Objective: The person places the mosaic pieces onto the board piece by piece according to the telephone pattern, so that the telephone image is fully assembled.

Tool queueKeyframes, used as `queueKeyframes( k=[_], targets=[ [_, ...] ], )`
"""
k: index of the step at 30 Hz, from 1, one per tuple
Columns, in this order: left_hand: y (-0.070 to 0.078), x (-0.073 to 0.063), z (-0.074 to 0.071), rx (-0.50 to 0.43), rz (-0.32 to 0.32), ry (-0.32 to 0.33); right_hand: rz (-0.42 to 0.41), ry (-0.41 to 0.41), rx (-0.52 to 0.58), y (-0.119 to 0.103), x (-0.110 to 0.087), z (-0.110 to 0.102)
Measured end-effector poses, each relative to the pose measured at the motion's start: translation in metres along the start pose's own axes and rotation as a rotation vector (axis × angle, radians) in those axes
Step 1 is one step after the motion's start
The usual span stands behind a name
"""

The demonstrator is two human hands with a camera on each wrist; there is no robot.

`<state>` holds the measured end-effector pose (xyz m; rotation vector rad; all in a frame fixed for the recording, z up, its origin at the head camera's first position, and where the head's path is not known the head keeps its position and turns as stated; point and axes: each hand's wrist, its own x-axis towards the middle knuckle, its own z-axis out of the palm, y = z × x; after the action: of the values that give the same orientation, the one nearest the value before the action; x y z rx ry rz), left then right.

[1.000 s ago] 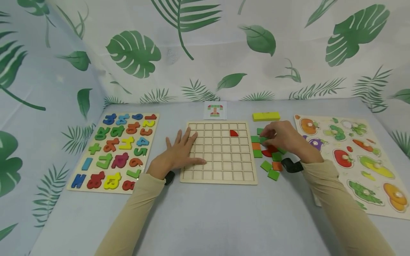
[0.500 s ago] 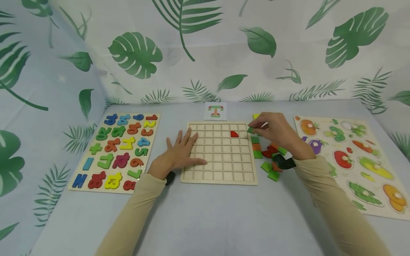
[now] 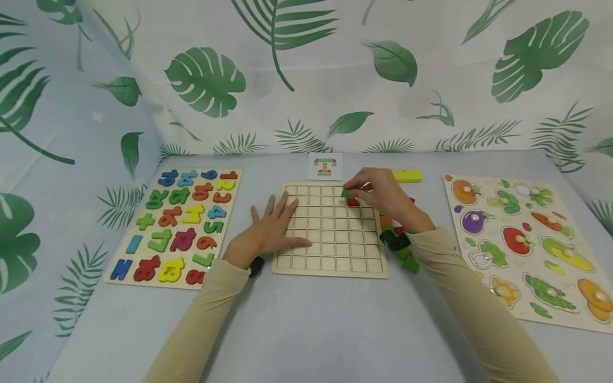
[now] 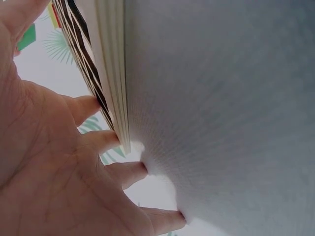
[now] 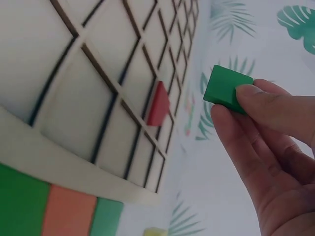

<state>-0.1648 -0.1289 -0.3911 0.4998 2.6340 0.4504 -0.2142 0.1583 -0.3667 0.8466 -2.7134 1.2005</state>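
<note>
Well, left hand (image 3: 265, 230) splayed; right hand (image 3: 382, 192) pinches tile (image 5: 224, 86).

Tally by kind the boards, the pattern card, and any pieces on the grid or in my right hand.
Grid board: 1
Number puzzle board: 1
Vegetable puzzle board: 1
Pattern card: 1
Green square tile, right hand: 1
Red piece, on grid: 1
Total: 6

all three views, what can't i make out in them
Loose green, orange and red tiles: head view; right hand and black wristband hide some, count unclear.
Red quarter-round tile: right wrist view, blurred; head view, partly behind right hand.
Flat green square tile: right wrist view; fingers hide one corner.
Pale square wooden grid board: left wrist view; tilted edge-on, cells unclear.
Pale wooden vegetable puzzle: head view; frame cuts one corner.
</note>
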Motion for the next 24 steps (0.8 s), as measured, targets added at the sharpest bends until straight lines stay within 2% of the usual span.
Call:
queueKeyframes(
  k=[7, 20, 24],
  targets=[
    [-0.001, 0.002, 0.001, 0.004, -0.004, -0.001, 0.048, -0.05, 0.031, 0.004, 0.003, 0.011],
    [0.0, 0.001, 0.0, -0.002, 0.001, -0.013, 0.003, -0.079, 0.021, 0.009, 0.007, 0.021],
    [-0.001, 0.001, 0.0, -0.004, -0.004, -0.007, -0.034, -0.097, -0.01, 0.01, 0.009, 0.022]
  ],
)
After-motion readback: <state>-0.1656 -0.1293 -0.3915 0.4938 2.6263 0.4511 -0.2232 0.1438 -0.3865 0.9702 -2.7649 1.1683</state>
